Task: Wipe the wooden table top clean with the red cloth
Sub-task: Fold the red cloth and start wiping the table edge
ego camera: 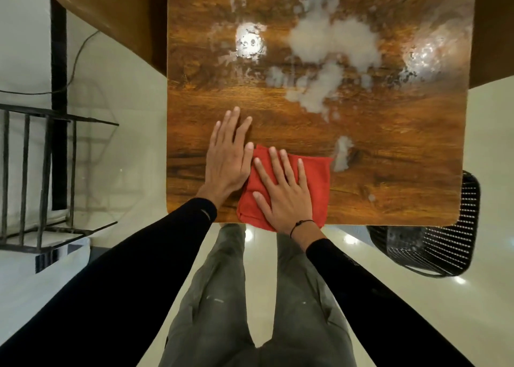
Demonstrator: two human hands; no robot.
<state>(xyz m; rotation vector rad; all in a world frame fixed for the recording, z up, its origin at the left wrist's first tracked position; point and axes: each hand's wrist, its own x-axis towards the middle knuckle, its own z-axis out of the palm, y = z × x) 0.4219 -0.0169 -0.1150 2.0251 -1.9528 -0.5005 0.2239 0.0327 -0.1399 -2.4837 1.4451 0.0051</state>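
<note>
Red cloth (286,184), folded to a rough square, lies flat on the wooden worktop (389,172) at its near edge, one fold overhanging that edge slightly. The right hand (283,191) rests palm-down on the cloth with fingers straight and spread, grasping nothing, while the left hand (229,155) lies flat on bare wood just beside the cloth's left side, fingers likewise extended, thumb touching the cloth's far left corner. Pale cloudy smears (331,49) cover the worktop's middle and far part, a smaller smear (342,154) just off the cloth's far right corner.
</note>
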